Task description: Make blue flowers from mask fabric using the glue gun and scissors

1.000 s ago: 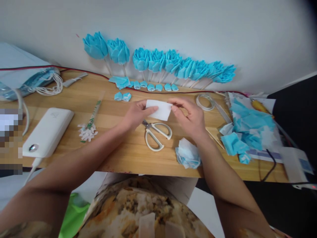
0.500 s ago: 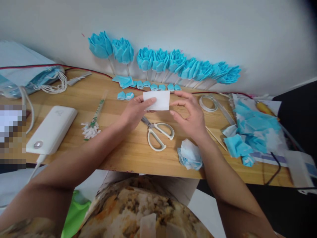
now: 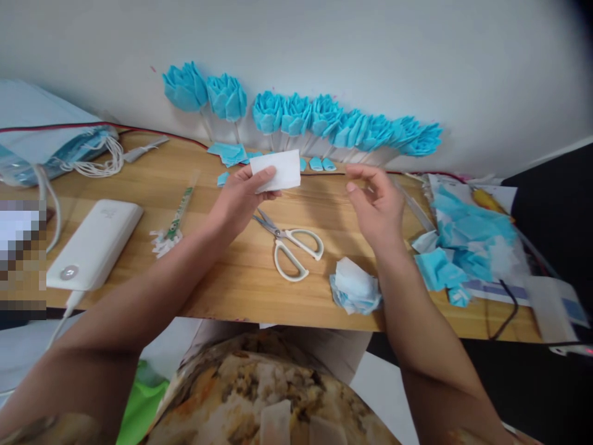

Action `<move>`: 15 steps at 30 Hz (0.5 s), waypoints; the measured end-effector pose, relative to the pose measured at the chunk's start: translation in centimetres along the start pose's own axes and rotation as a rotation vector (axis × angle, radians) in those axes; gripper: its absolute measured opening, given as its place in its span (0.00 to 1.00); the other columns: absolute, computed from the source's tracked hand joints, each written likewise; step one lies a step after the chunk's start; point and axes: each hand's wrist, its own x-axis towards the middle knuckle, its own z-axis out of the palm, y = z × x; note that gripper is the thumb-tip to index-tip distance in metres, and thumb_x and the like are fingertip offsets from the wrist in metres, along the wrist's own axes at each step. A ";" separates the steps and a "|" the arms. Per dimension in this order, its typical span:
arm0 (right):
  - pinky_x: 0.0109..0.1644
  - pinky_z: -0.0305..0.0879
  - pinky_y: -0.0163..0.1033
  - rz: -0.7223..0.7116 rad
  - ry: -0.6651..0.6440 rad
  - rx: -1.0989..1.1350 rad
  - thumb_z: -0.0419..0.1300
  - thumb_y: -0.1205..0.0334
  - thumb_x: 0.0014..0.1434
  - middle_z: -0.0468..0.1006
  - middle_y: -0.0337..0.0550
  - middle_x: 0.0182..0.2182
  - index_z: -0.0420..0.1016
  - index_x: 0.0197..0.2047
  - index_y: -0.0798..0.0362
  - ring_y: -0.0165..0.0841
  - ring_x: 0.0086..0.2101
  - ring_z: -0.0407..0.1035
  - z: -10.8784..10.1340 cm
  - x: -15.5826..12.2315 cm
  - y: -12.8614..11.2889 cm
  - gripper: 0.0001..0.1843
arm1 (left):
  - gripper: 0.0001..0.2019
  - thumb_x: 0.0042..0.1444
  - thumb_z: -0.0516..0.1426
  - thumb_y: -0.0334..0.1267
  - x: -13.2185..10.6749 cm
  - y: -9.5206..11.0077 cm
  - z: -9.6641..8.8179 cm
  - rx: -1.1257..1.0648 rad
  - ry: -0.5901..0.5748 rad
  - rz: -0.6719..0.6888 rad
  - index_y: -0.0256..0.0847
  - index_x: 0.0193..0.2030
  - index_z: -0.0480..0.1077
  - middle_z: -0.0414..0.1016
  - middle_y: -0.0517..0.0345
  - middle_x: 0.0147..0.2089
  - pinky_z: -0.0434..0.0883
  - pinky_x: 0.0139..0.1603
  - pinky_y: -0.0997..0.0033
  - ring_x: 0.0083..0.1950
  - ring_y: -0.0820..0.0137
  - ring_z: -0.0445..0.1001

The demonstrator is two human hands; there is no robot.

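Observation:
My left hand [image 3: 241, 194] pinches a small white rectangular sheet [image 3: 278, 171] between thumb and fingers, raised above the table. Whether the sheet is paper or cloth I cannot tell. My right hand [image 3: 380, 207] hovers to the right, apart from the sheet, its fingers curved with a gap between thumb and forefinger and nothing visible in them. White-handled scissors [image 3: 278, 233] lie on the table below and between my hands, blades slightly parted. Close to my right forearm sits a pile of white and pale blue pieces [image 3: 355, 287]. Small folded blue pieces [image 3: 316, 164] lie behind the sheet, partly hidden.
Several blue handmade flowers [image 3: 266, 111] on sticks lean along the wall. Loose blue pieces [image 3: 472, 225] cover the right side. A white power bank [image 3: 95, 244] with a cable and a green-patterned tube [image 3: 180, 213] beside white scraps lie left on the wooden table [image 3: 222, 290].
My left hand has moved the white sheet slightly left and up, tilting it. My right hand has drawn away to the right and now covers the tape roll.

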 end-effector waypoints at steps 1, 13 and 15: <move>0.44 0.79 0.44 0.006 0.032 0.002 0.62 0.61 0.65 0.84 0.46 0.48 0.78 0.50 0.45 0.42 0.49 0.79 -0.5 0.4 0.6 0.10 | 0.18 0.48 0.73 0.45 0.0 0.0 0.0 -0.002 0.003 0.003 0.36 0.40 0.77 0.83 0.51 0.40 0.75 0.36 0.74 0.38 0.70 0.79; 0.52 0.73 0.47 0.296 -0.133 -0.598 0.60 0.66 0.62 0.87 0.53 0.45 0.83 0.50 0.56 0.43 0.45 0.80 -8.8 3.5 5.2 0.15 | 0.15 0.46 0.72 0.43 -0.2 1.2 -0.5 0.240 -0.119 -0.096 0.34 0.35 0.79 0.80 0.53 0.31 0.71 0.28 0.75 0.28 0.73 0.74; 0.51 0.71 0.49 0.324 -0.332 -0.834 0.59 0.62 0.63 0.86 0.53 0.46 0.83 0.52 0.54 0.47 0.47 0.79 -8.9 3.4 5.6 0.17 | 0.15 0.45 0.72 0.44 -1.1 1.9 -1.1 0.382 -0.160 -0.129 0.35 0.34 0.80 0.81 0.53 0.31 0.71 0.28 0.74 0.28 0.71 0.75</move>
